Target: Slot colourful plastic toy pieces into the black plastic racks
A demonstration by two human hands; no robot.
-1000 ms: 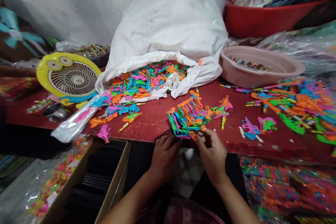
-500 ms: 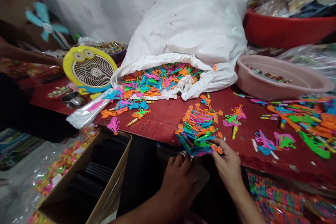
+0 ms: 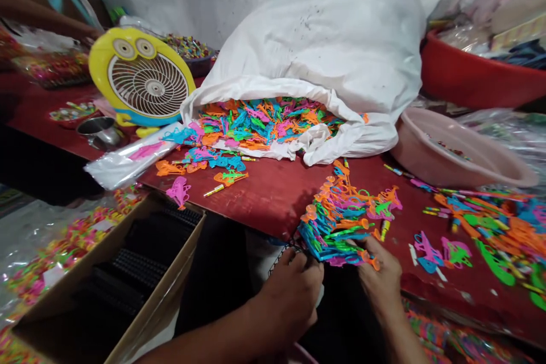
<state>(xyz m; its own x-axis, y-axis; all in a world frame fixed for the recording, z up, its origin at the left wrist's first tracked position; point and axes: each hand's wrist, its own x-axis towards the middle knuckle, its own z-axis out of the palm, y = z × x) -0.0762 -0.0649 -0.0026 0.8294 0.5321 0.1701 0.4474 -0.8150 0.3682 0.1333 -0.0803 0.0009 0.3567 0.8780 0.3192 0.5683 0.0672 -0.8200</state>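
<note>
A heap of small plastic toy pieces [image 3: 336, 226] in orange, green, blue and pink lies at the front edge of the red table. At its lower right corner, my right hand [image 3: 383, 273] is closed, with thumb and fingers gripping pieces there. Left of that, just below the table edge, my left hand [image 3: 294, 281] has its fingers curled over; what they hold is mostly hidden. Something whitish shows beside its palm, and a dark beaded edge by its fingertips. Similar loose pieces [image 3: 386, 202] touch the heap's right side.
Behind stands a large white sack [image 3: 315, 40], spilling more pieces from its mouth. A yellow fan [image 3: 151, 82] and metal cup [image 3: 101, 132] are left; a pink basin [image 3: 464, 165] and red tub [image 3: 482, 71] right. An open carton [image 3: 162, 290] sits lower left. Another person's arm [image 3: 42, 11] reaches in.
The view has tilted and shifted a little. Both my hands and the heap have moved slightly right, so the heap now meets the loose pieces beside it.
</note>
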